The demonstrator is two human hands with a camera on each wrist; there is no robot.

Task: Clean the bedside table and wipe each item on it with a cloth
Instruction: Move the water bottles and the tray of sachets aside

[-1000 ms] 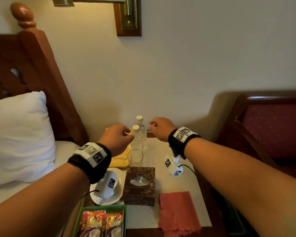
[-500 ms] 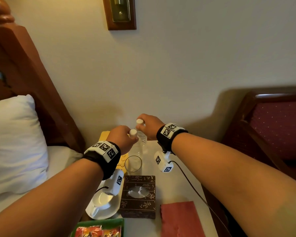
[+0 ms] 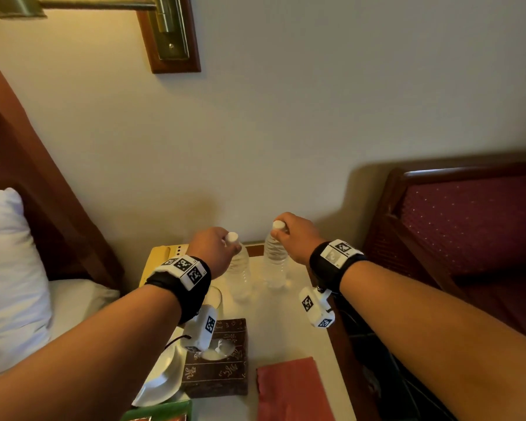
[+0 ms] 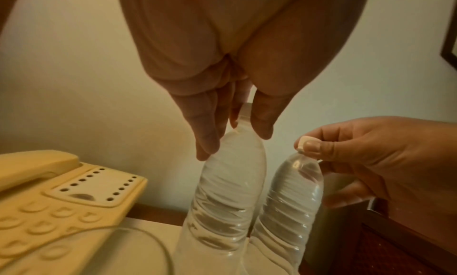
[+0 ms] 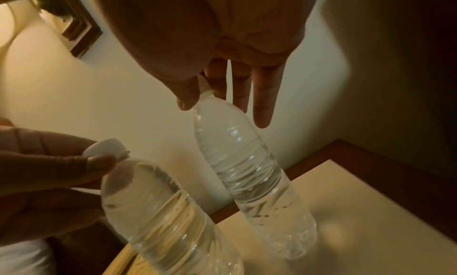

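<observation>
Plastic bottles [image 3: 257,268] gripped by both hands [image 3: 252,240].

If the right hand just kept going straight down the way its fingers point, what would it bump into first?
The right hand already pinches the cap of the right water bottle, so it would press onto that bottle, then probably the bedside table beneath it; whether the bottle rests there is unclear.

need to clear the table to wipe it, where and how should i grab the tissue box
Grip the tissue box by its two long side walls, coming straight down from above. The flat sides suit a wide pinch; the saucer crowds its left, so keep fingers high.
</observation>
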